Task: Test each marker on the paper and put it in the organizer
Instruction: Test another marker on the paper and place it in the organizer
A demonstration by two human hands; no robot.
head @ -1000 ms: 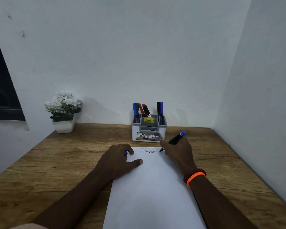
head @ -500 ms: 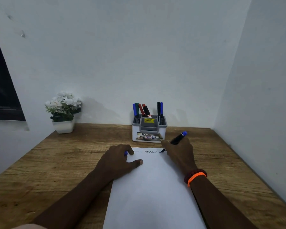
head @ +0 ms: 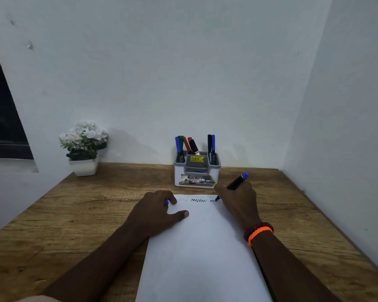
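A white sheet of paper (head: 203, 247) lies on the wooden desk. My right hand (head: 238, 201) grips a black marker with a blue end (head: 237, 182), its tip touching the paper's top right beside a short blue squiggle (head: 212, 200). A black zigzag (head: 198, 200) sits left of it. My left hand (head: 157, 211) presses on the paper's top left corner with fingers curled round a blue marker cap (head: 166, 202). The white and grey organizer (head: 196, 171) stands behind the paper with several markers upright in it.
A white pot of white flowers (head: 84, 147) stands at the desk's back left. White walls close the desk at the back and on the right. A dark window frame (head: 2, 118) is at the left.
My right hand has shifted slightly right while drawing, and a blue squiggle now shows beside the black zigzag. My left hand has stayed in place.
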